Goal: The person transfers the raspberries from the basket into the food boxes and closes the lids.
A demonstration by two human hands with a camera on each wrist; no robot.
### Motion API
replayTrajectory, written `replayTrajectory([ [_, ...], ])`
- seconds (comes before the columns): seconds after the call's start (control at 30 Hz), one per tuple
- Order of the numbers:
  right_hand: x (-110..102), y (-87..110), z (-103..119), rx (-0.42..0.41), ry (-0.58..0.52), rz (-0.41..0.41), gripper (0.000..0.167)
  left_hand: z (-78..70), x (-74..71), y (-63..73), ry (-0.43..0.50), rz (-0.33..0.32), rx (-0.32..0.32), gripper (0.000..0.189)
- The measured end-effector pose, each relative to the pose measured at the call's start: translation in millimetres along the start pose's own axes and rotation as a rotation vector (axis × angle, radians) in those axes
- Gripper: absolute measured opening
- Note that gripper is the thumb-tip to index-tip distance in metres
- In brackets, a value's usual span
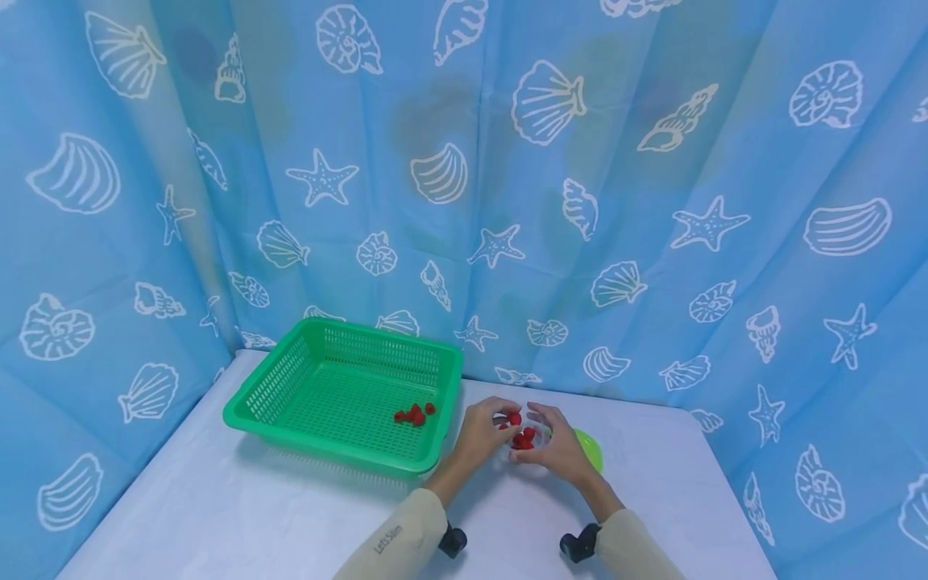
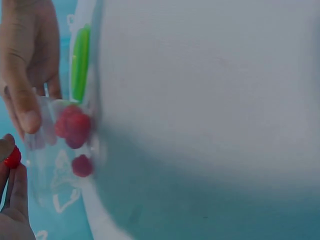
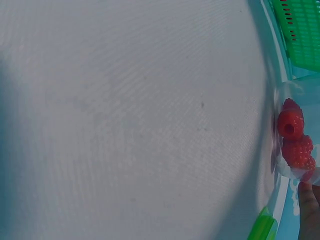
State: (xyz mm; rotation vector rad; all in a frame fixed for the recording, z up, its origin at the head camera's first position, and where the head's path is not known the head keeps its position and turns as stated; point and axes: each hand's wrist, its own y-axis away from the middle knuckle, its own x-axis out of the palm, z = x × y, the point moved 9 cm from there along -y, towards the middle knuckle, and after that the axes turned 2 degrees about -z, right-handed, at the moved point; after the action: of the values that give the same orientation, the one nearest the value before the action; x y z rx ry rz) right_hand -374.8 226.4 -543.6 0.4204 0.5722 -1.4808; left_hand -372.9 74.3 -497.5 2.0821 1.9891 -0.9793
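My left hand (image 1: 474,431) pinches a red raspberry (image 2: 12,157) between thumb and fingertips, beside a clear plastic container (image 2: 45,175). With fingers and thumb around its side, my right hand (image 1: 564,451) holds that container. Several raspberries (image 3: 296,150) lie inside and show through its wall. In the left wrist view the right hand (image 2: 30,65) is at the container's upper end, while the left hand (image 2: 17,205) is at the lower left edge. Fingers partly hide the container in the head view.
A large green slotted basket (image 1: 341,391) stands left of the hands, with several raspberries (image 1: 415,415) in its right part. A bright green lid-like disc (image 1: 590,451) lies on the white table (image 1: 667,483) behind the right hand. A blue shell-patterned curtain (image 1: 551,242) hangs behind.
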Motion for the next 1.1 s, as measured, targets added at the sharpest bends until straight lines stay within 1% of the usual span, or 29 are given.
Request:
replayTrajectory([
  [0.27, 0.9, -1.0, -1.6, 0.001, 0.019, -0.006, 0.099, 9.5, 4.7, 0.1, 0.020, 0.009, 0.029, 0.033],
  [0.4, 0.4, -0.9, -0.9, 0.002, 0.016, -0.012, 0.099, 9.3, 5.4, -0.2, -0.007, 0.014, 0.051, 0.036],
  [0.5, 0.4, -0.4, -1.1, 0.002, 0.013, -0.015, 0.098, 7.9, 6.3, 1.5, -0.030, 0.033, 0.067, 0.037],
  [0.67, 1.1, 0.2, -0.8, 0.001, 0.020, -0.015, 0.096, 7.5, 8.8, 4.0, -0.057, 0.075, 0.069, 0.036],
  [0.83, 0.7, 0.2, 0.3, -0.004, 0.019, -0.017, 0.095, 8.7, 11.6, 1.3, -0.096, 0.091, 0.077, 0.035],
  [1.0, 0.6, -0.4, -1.0, -0.008, 0.015, -0.009, 0.097, 7.1, 13.8, -0.2, -0.130, 0.123, 0.057, 0.035],
  [1.1, 0.2, -0.8, -2.3, -0.010, 0.019, -0.007, 0.100, 5.6, 14.7, -0.3, -0.157, 0.145, 0.022, 0.035],
])
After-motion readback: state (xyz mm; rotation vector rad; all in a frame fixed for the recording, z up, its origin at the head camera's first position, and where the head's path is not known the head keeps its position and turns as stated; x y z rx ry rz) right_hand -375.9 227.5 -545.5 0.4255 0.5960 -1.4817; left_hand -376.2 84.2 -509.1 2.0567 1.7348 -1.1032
